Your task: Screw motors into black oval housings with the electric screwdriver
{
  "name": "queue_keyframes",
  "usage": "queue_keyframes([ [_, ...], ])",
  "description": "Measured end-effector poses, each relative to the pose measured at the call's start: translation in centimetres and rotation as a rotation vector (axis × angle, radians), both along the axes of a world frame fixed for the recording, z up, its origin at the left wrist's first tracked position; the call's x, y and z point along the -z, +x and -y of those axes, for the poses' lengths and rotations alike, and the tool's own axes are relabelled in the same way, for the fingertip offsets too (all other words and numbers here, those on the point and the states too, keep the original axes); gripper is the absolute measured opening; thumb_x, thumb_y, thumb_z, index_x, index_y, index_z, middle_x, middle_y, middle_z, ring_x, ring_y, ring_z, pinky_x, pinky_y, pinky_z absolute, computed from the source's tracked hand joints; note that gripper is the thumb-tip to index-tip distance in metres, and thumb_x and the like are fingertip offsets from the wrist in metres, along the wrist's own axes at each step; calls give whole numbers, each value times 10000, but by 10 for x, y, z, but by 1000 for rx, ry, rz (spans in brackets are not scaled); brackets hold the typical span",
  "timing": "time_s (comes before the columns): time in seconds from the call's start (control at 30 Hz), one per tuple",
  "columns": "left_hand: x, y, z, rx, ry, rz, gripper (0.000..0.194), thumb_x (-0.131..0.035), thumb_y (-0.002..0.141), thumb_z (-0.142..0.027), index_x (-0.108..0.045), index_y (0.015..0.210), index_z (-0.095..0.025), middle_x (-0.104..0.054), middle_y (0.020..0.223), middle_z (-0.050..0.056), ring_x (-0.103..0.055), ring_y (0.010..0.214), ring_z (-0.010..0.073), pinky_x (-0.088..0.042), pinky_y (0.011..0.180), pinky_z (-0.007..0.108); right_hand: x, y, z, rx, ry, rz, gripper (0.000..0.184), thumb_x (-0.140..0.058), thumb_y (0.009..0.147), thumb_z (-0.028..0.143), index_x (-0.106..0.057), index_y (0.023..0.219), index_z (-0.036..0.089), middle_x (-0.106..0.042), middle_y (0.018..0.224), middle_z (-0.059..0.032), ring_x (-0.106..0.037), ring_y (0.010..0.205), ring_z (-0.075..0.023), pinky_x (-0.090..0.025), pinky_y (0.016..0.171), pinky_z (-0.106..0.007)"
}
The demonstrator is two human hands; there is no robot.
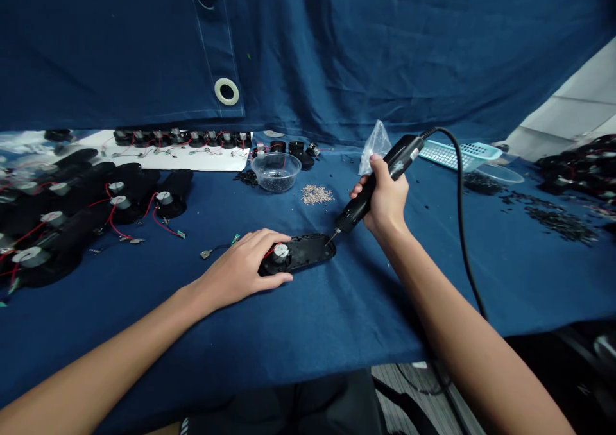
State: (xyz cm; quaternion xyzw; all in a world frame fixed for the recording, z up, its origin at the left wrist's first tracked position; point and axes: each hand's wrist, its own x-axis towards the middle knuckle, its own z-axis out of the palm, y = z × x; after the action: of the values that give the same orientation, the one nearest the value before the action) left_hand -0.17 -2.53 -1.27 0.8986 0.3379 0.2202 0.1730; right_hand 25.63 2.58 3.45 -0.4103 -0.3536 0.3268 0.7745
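Observation:
My left hand (250, 262) grips a long black plastic housing (308, 253) at its left end, thumb on the near side and fingers over the far side. A small white-topped motor (280, 251) with a red wire sits in the housing beside my fingers. My right hand (385, 197) is wrapped round a black corded electric screwdriver (359, 210), tilted down to the left. Its thin bit meets the right end of the housing; the exact spot under the tip is too small to make out. A wire with a small connector (206, 253) lies left of the housing.
A pile of small screws (316, 194) lies beyond the housing, near a clear plastic bowl (276, 172). Several motor-fitted housings (128, 197) crowd the left. At right are a light-blue basket (462, 155), scattered black parts (561, 223) and the screwdriver's cord (459, 191). A blue curtain (308, 50) hangs behind.

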Motion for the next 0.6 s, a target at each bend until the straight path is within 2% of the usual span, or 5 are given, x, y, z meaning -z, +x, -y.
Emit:
queue_keyframes([
  [0.37, 1, 0, 0, -13, 26, 36, 479, -628, 843, -451, -483, 1257, -258, -566, 1239, 65, -545, 1115, 242, -434, 961, 418, 4, -8, 0, 23, 22, 77, 373, -691, 731, 448, -389, 826, 249, -492, 551, 81, -495, 390, -103, -435, 341, -226],
  [0.6, 1, 1, -1, 28, 46, 31, 460, -644, 841, -428, -496, 1238, -249, -570, 1253, 58, -544, 1117, 229, -422, 984, 407, -5, -19, 10, 27, 90, -32, 313, -625, 777, 480, -420, 830, 249, -468, 580, 72, -487, 425, -77, -457, 388, -206],
])
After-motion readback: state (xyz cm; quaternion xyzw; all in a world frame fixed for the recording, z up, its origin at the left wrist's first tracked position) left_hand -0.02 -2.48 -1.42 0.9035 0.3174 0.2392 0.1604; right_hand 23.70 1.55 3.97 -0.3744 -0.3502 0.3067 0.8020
